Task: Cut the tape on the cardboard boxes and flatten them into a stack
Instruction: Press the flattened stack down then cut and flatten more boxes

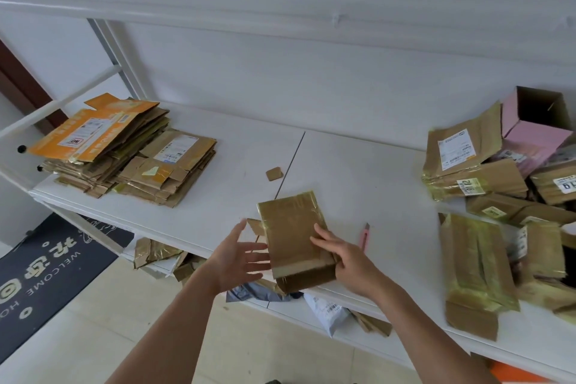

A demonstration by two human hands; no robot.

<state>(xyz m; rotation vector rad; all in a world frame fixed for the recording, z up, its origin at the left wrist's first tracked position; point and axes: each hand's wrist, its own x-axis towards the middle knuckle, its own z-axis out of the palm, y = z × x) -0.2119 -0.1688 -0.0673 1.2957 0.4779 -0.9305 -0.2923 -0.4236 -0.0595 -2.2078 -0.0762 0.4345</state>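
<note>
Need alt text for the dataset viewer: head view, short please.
A person's right hand holds a taped cardboard box at the white table's front edge, left hand open beside it. A pink utility knife lies nearby; flattened boxes are stacked far left.

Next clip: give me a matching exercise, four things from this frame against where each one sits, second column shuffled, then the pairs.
Things:
1. pink utility knife
2. orange flattened box
3. pink open box
4. taped box

Places:
A. on top of the stack at the table's left end
B. at the table's front edge, between the left hand and the right hand
C. far right, at the back of the unflattened pile
D. lying on the table just right of the right hand

Pairs: 1-D, 2-A, 3-C, 4-B
</note>
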